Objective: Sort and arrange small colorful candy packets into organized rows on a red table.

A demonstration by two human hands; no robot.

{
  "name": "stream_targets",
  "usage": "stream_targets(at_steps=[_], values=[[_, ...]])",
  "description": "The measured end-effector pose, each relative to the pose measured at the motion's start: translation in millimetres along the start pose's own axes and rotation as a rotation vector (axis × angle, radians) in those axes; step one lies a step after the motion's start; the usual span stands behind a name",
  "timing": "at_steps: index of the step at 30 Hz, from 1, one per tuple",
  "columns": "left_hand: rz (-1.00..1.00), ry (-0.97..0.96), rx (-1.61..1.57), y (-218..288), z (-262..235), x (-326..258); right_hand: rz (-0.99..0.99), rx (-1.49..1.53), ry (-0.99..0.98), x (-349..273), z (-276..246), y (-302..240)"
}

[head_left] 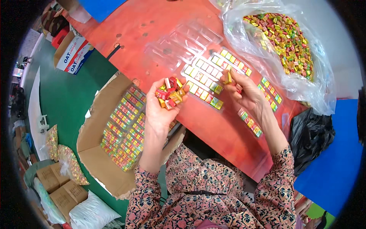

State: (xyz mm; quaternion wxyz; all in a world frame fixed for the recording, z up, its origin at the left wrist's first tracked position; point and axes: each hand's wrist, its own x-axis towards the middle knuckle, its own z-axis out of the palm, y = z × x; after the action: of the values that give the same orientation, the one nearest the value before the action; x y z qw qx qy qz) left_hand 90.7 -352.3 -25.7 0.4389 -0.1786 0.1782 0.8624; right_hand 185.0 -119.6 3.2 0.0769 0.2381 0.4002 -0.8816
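Observation:
My left hand [166,100] is cupped palm up around a small pile of wrapped candies [170,92] in red, yellow and orange. Opposite it, my right hand [246,91] pinches a yellow wrapped candy [228,77] between thumb and fingers, and a bit of red shows under its curled fingers. Both hands are raised over the red table [213,126]. Between and beyond them lie clear plastic trays with rows of candies [204,78] in their slots. Two more filled strips, a short one [249,122] and another [269,94], are near my right forearm.
Empty clear trays [183,42] lie farther back. A plastic bag of loose candies [289,44] stands at the far right, above a black bag [312,137]. An open cardboard box [89,133] at the left holds filled trays. Sacks and cartons [68,196] sit on the green floor.

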Motion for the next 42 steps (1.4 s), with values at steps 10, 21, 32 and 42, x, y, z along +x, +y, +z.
stream_targets(at_steps=[10, 21, 32, 42], values=[[0.002, -0.068, 0.037, 36, 18, 33, -0.01, -0.003, -0.188, 70, 11, -62], [-0.038, -0.008, 0.101, 45, 47, 74, -0.111, -0.006, 0.006, 119, 0, -82], [-0.068, -0.006, 0.008, 46, 42, 93, -0.749, -0.713, 0.231, 201, -1, -61], [-0.056, -0.063, -0.028, 48, 30, 102, -0.569, -0.526, 0.036, 193, -14, -71]])
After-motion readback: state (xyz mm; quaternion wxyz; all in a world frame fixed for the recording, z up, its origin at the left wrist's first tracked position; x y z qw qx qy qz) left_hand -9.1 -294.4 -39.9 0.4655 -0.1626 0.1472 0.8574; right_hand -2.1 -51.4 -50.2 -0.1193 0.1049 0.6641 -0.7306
